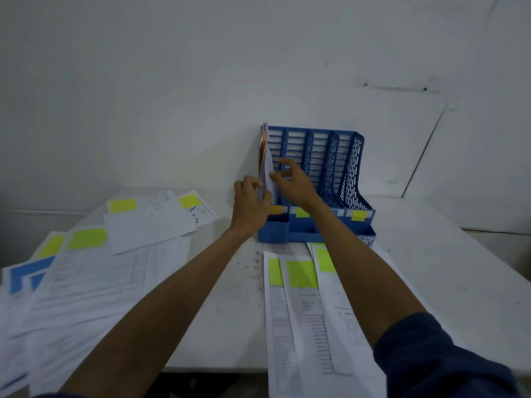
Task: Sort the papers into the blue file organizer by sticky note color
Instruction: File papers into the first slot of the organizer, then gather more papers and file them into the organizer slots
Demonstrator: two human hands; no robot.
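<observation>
Both hands are working at the leftmost slot of the blue file organizer (316,179), which stands against the wall at twelve o'clock on the white table (416,268). The left hand (250,205) pinches the lower near edge of an upright sheaf of papers (265,165) seated in that slot. The right hand (293,182) sits just beside it at three o'clock, fingers spread and loose, thumb and forefinger touching the sheaf's face; whether it actually grips cannot be told. The sheaf shows orange at its top edge, and an orange-yellow label (276,209) marks the slot front.

Handling assessment: the sheets are light, thin and limp. Stood on edge they are likely to bow and fan apart unless supported on both faces. Hold is best taken low, near the slot mouth, with a second hand steadying higher up. Loose sheets slide readily over one another.

Count: the organizer has four upright slots, with three low front compartments visible. Three slot-front notes are visible; a fourth front is hidden behind the right forearm. At five o'clock lie three overlapping sheets (301,311), each bearing a green-yellow sticky note. At nine o'clock the spread pile (94,277) shows four yellow or green-yellow notes, plus sheets with blue marking at the far left edge; an exact sheet total there cannot be determined.
</observation>
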